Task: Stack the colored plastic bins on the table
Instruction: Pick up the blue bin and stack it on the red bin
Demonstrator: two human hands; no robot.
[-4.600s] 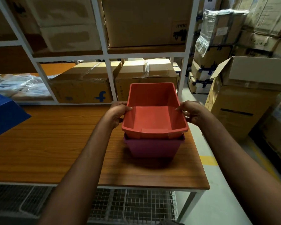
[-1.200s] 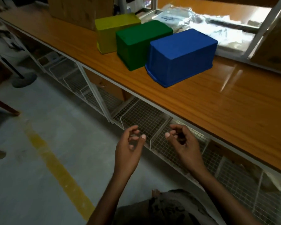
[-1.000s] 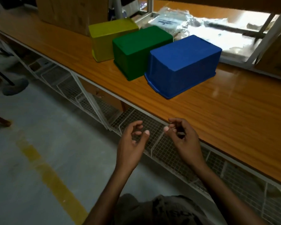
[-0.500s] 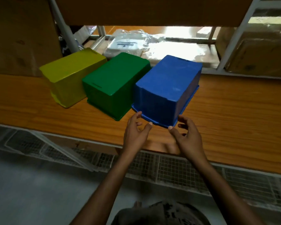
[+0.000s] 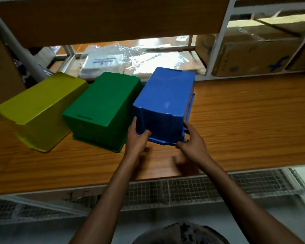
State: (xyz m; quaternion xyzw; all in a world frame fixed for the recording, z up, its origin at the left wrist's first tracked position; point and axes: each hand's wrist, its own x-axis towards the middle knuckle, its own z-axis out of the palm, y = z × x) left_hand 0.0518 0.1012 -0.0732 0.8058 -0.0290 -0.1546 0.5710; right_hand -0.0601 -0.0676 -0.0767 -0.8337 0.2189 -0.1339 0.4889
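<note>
Three plastic bins lie upside down in a row on the wooden table (image 5: 245, 120): a yellow bin (image 5: 39, 110) on the left, a green bin (image 5: 102, 106) in the middle, a blue bin (image 5: 165, 101) on the right. My left hand (image 5: 136, 138) grips the blue bin's near left corner, thumb on its front wall. My right hand (image 5: 192, 143) holds its near right corner, fingers at the rim. The bin's near edge looks slightly raised off the table.
Behind the bins a lower shelf holds clear plastic bags (image 5: 130, 59) and cardboard boxes (image 5: 253, 55) at the right. White shelf posts (image 5: 217, 44) stand behind the table. Wire mesh baskets (image 5: 192, 189) hang under the table's front edge.
My view swung from the red and purple stack to the three upturned bins. Both hands rose from below the table edge and closed on the blue bin's near corners.
</note>
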